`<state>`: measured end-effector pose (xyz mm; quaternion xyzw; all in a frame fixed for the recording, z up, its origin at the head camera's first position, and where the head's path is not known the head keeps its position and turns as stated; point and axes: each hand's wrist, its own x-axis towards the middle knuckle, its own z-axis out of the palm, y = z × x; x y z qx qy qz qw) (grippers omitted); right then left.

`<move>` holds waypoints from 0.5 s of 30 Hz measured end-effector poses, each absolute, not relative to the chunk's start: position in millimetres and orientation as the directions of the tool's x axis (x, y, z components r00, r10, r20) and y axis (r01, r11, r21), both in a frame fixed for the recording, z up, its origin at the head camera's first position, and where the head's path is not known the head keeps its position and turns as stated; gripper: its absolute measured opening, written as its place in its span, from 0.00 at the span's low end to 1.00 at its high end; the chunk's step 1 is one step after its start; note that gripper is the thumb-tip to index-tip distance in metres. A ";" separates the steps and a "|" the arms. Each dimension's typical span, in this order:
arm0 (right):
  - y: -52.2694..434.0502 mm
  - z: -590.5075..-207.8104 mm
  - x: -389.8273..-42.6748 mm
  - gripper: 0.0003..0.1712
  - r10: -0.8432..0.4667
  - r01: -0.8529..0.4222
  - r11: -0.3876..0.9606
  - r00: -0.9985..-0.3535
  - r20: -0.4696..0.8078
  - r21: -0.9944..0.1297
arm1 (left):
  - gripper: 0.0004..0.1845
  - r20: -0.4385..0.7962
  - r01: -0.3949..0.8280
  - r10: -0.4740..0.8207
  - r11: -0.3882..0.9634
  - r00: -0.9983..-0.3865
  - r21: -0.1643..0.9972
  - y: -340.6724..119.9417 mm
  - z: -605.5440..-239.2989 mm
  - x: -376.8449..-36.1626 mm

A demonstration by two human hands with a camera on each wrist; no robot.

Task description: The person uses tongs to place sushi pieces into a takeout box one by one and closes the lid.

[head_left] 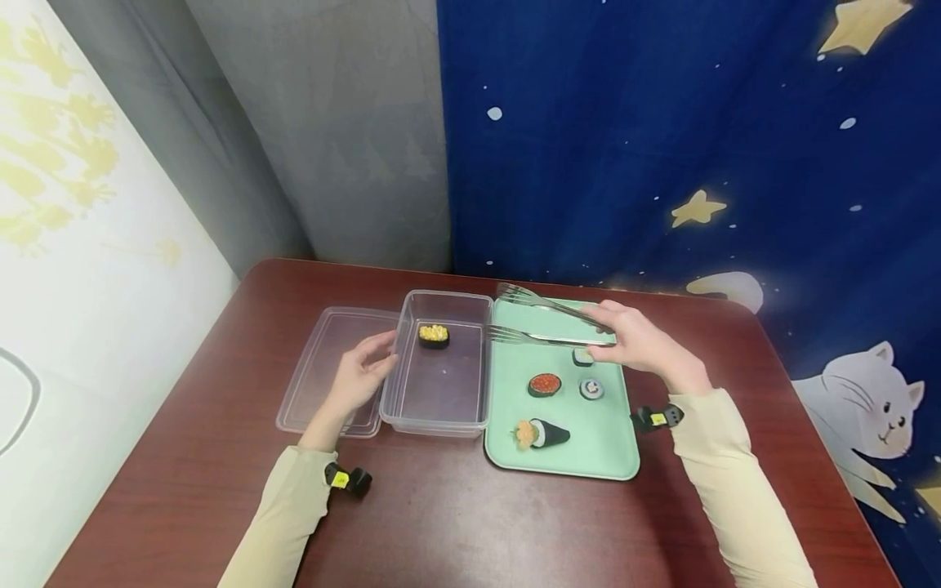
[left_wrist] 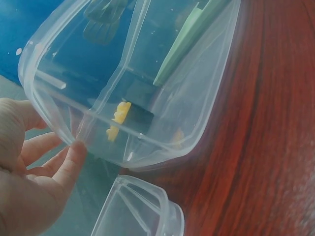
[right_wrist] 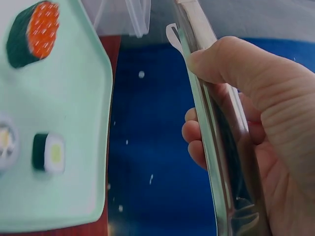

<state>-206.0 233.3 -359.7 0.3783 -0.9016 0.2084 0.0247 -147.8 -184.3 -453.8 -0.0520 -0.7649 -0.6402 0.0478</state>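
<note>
My left hand (head_left: 356, 376) touches the left side of a clear plastic container (head_left: 441, 392) with its fingertips at the rim. Inside, near the back, sits a toy sushi piece topped with yellow corn (head_left: 434, 336). My right hand (head_left: 638, 339) grips metal serving tongs (right_wrist: 216, 128), thumb on one arm and fingers on the other. The tongs' slotted ends are spread apart and point left, with nothing between them, above the tray's back part and the container's right edge. Below that hand, a small sushi roll (head_left: 583, 357) is partly hidden in the head view.
A mint-green tray (head_left: 603, 453) stands right beside the container. It bears a red roe sushi (head_left: 545, 385), a round roll (head_left: 591, 389) and a cone hand roll (head_left: 544, 434). A clear lid (head_left: 312, 384) lies left of the container. Curtains hang behind the table.
</note>
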 end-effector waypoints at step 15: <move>291.2 -383.4 -177.5 0.28 -0.584 -0.653 0.670 -0.757 0.292 -0.353 | 0.22 0.131 0.133 0.025 0.174 -0.991 0.976 -184.6 -454.8 -148.4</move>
